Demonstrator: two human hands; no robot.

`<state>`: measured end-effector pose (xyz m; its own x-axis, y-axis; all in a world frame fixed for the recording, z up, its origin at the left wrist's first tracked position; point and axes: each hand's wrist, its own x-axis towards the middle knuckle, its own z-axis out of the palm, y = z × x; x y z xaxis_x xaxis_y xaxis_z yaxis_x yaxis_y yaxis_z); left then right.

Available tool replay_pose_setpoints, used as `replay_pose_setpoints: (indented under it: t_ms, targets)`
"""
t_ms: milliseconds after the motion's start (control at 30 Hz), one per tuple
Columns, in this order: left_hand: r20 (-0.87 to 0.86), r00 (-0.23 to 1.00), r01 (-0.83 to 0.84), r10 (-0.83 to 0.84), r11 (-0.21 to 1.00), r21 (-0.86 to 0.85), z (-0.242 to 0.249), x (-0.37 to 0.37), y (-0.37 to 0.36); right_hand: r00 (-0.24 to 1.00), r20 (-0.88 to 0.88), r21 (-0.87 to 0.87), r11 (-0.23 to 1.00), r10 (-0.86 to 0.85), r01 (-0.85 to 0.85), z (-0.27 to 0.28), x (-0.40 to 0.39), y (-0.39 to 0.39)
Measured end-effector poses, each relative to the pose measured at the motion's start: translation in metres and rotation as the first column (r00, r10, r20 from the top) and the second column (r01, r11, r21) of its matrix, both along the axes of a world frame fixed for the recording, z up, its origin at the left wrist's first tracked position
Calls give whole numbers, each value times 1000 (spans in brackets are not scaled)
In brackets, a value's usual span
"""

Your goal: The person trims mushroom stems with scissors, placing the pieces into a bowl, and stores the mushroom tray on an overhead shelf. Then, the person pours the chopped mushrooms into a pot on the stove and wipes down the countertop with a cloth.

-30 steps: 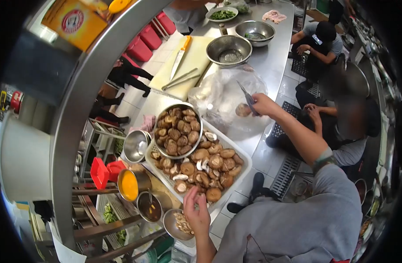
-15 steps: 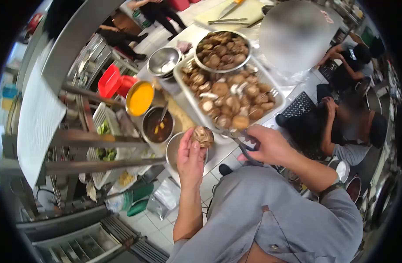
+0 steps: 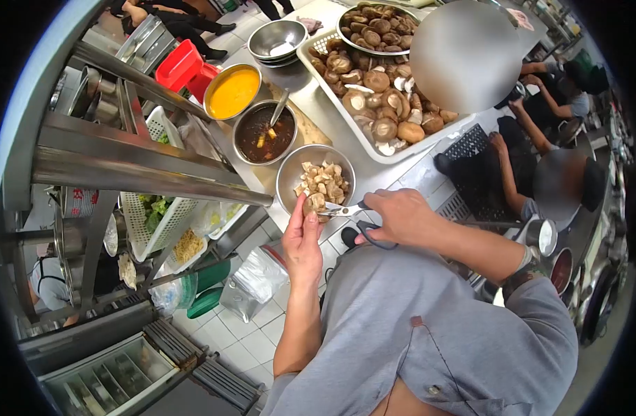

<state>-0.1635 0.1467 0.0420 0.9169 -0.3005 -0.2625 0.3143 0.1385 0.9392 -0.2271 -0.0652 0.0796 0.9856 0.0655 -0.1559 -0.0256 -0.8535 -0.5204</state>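
My left hand [image 3: 303, 239] pinches a brown mushroom [image 3: 316, 202] at the near rim of a steel bowl [image 3: 287, 176]. Cut mushroom pieces [image 3: 323, 180] lie inside that bowl. My right hand [image 3: 401, 219] grips a pair of scissors [image 3: 373, 234] by its dark handles. The scissor blades point left and reach the mushroom in my left hand; whether they are cutting into it is too small to tell. Beyond the bowl, a white perforated basket [image 3: 389, 159] holds many whole mushrooms, with a steel bowl of more mushrooms [image 3: 379, 28] at its far side.
Left of the cut pieces stand a bowl of dark sauce [image 3: 252, 142] with a spoon and a bowl of yellow liquid [image 3: 233, 93]. Stacked steel bowls [image 3: 277, 39] sit behind. A metal rail [image 3: 144, 170] runs along the left. Two people [image 3: 540, 173] are at the right.
The mushroom is now at the scissor blades; before, hand and scissors were apart. My right hand has come left and the view has shifted, showing the cut pieces in the bowl.
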Motion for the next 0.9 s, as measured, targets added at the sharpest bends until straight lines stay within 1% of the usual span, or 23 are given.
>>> replay_pose_setpoints:
  t_ms: [67,100,200,233,300,333,367,400,433,500,533,600,633,700,733,800,900]
  targets:
    - [-23,1000,12,-12,1000,-1,-10,5,5,1000,-20,29,999,-17,18,-13,0,7]
    - [-32,999,16,-16,1000,-4,-14,8,5,999,-19,14,999,-35,36,-18,1,11]
    - [-43,998,42,-41,999,23,-20,15,-1,992,-87,91,990,-96,104,-42,2,22]
    - [-6,996,88,-88,990,112,-27,20,4,987,-142,172,980,-73,98,-47,3,22]
    - [-3,999,40,-40,996,83,-35,28,10,972,-235,332,939,-16,95,-58,7,14]
    - [-3,1000,17,-17,997,70,-36,32,14,930,-367,476,858,-4,192,-63,6,9]
    - [-75,997,17,-10,996,84,-34,38,20,872,-488,589,751,35,299,-68,4,2]
    - [-94,995,-21,23,1000,19,-32,41,22,800,-591,664,624,101,412,-67,6,-3]
    - [-116,992,-61,56,997,-44,-29,43,23,766,-631,613,684,122,396,-59,9,-9]
    - [-155,984,-112,90,984,-140,-21,47,24,810,-569,639,696,141,327,-63,8,-6]
    - [-151,984,-119,95,980,-158,-17,45,23,829,-539,650,701,152,294,-64,8,-4]
    - [-144,984,-129,102,972,-196,-11,41,19,850,-503,617,754,158,225,-58,10,-1]
    - [-117,988,-116,100,983,-145,-7,39,17,860,-485,596,780,160,191,-53,13,0]
    - [-62,994,-95,93,995,-40,-2,36,16,831,-526,610,762,183,218,-44,18,-1]
    - [-29,996,-86,85,996,-20,-3,36,16,815,-546,617,752,197,231,-40,20,-2]
    - [33,997,-71,70,997,27,-5,34,17,811,-551,590,780,200,209,-36,24,-2]
    - [166,986,-11,-18,985,173,0,32,19,802,-561,573,795,203,200,-27,29,-1]
